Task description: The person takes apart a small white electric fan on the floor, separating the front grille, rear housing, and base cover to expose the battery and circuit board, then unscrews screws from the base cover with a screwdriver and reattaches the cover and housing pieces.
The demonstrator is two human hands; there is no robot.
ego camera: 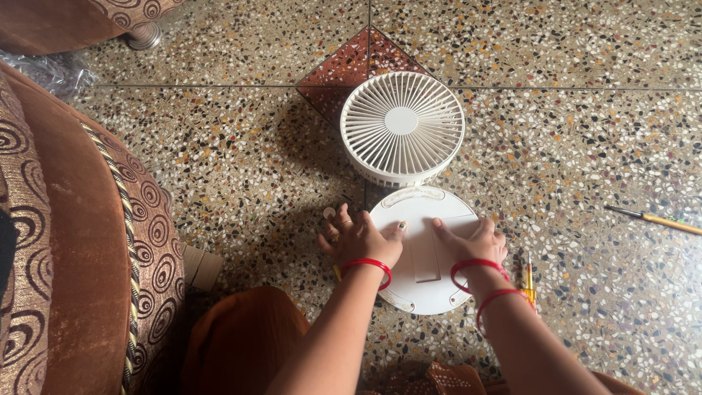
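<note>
— What do the two hands hold?

— They hold nothing closed. The left hand [360, 238] lies flat with fingers spread, its thumb pressing on the left edge of a white round panel [423, 252]. The right hand [472, 240] also rests open on the panel's right side, the thumb stretched toward the middle. Both wrists carry red bangles [369, 265].

— How does this panel look?

— It is a smooth white disc with a raised rectangular part in the centre and a curved slot like a handle near its far edge. It lies flat on the speckled stone floor [599, 146], directly in front of the person.

— And around it?

— Just beyond stands a white round fan grille [402, 126] with radial slats, almost touching the panel. A yellow screwdriver [529, 281] lies beside the right wrist, another one [654, 219] well apart to the right. A brown patterned sofa [88, 241] is on the left.
</note>
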